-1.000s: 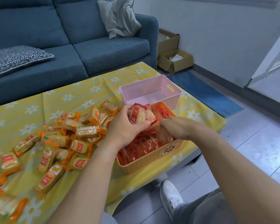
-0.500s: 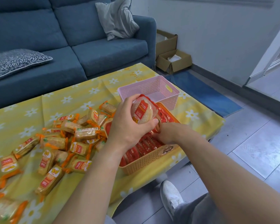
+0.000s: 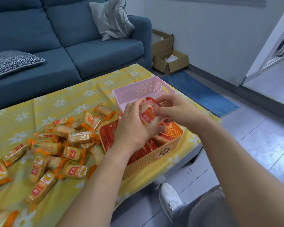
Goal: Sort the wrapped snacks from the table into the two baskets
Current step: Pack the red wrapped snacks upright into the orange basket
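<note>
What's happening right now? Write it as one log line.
left hand: grips red snacks | right hand: holds them too | where: over orange basket | orange-wrapped pile: beside basket

orange perforated plastic basket [image 3: 156, 159], matt | pink perforated plastic basket [image 3: 138, 90], matt | orange-ended clear snack wrappers [image 3: 75, 171], glossy film | yellow daisy-print worktop cover [image 3: 69, 97], smooth sheen

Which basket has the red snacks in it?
The orange basket, the nearer one. Rows of red-wrapped snacks fill it, while the pink basket behind it shows none in its visible part.
</note>
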The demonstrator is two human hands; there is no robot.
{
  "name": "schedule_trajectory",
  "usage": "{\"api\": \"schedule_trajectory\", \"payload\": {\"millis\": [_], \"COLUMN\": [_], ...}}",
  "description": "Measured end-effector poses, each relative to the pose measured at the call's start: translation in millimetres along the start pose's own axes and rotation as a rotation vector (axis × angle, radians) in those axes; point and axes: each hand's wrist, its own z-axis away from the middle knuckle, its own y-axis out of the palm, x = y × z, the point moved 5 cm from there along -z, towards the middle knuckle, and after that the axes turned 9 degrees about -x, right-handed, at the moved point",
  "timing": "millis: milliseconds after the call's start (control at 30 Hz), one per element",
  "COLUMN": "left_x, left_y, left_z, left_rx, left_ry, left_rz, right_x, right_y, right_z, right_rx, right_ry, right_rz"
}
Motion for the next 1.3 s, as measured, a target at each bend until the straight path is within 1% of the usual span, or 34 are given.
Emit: {"api": "schedule_trajectory", "payload": {"millis": [33,100,167,233,267,300,367,400,433,533,567,633,667,700,767,800,867,967,1067,1133,1167,1200,1233,1267,1300], "left_x": [0,0,0,1,0,-2,-7,-10,-12,-13,-11,-6,-4,-1,4,5,8,15,21,21,21,23,26,29,34], "left_y": [0,-1,-2,-1,1,4,11,15,20,30,30,27,27,30,37,39,37,29,29,23,15,4,-7,-17,-23], "left_z": [-1,-4,-6,-5,-4,-2,3,5,6,7,6,4,4,6,9,9,6,1,-2,-4,-7,-11,-15,-17,-18], "left_rx": [0.001,-0.016,-0.050,-0.112,-0.143,-0.167,-0.187,-0.175,-0.136,0.086,0.122,0.132,0.157,0.205,0.298,0.305,0.249,0.186,0.236,0.240,0.184,0.093,-0.001,-0.071,-0.093], "left_ry": [0.003,0.003,0.021,0.032,0.035,0.046,0.095,0.121,0.136,0.118,0.128,0.229,0.285,0.310,0.299,0.299,0.305,0.288,0.261,0.228,0.166,0.109,0.066,0.038,-0.002], "left_rz": [0.049,0.152,0.165,0.145,0.143,0.133,0.079,0.052,0.044,0.079,0.033,-0.235,-0.370,-0.455,-0.525,-0.533,-0.522,-0.495,-0.475,-0.367,-0.259,-0.169,-0.139,-0.193,-0.300], "right_x": [-2,-4,-3,-2,-3,-6,-12,-14,-15,-19,-20,-20,-18,-19,-21,-22,-22,-18,-17,-23,-27,-30,-31,-32,-32], "right_y": [-7,-19,-22,-24,-25,-27,-26,-25,-24,-33,-36,-40,-38,-34,-23,-18,-11,1,24,39,44,49,50,50,49], "right_z": [-5,-10,-9,-9,-8,-8,-4,0,2,1,0,-1,-1,-1,-2,-1,0,3,5,1,0,-1,-1,-2,-2], "right_rx": [-0.050,-0.148,-0.203,-0.287,-0.342,-0.378,-0.314,-0.260,-0.236,-0.282,-0.303,-0.318,-0.294,-0.255,-0.147,-0.099,-0.040,-0.003,0.044,0.108,0.146,0.177,0.198,0.205,0.206], "right_ry": [-0.024,-0.056,-0.108,-0.126,-0.097,-0.029,0.178,0.245,0.254,0.169,0.139,0.063,0.017,-0.030,-0.078,-0.078,-0.081,-0.113,-0.134,-0.090,-0.051,-0.017,0.011,0.023,0.027], "right_rz": [0.032,-0.018,-0.032,0.090,0.146,0.117,-0.113,-0.186,-0.188,-0.033,0.015,0.123,0.181,0.232,0.354,0.419,0.511,0.564,0.660,0.734,0.751,0.763,0.774,0.782,0.788]}}
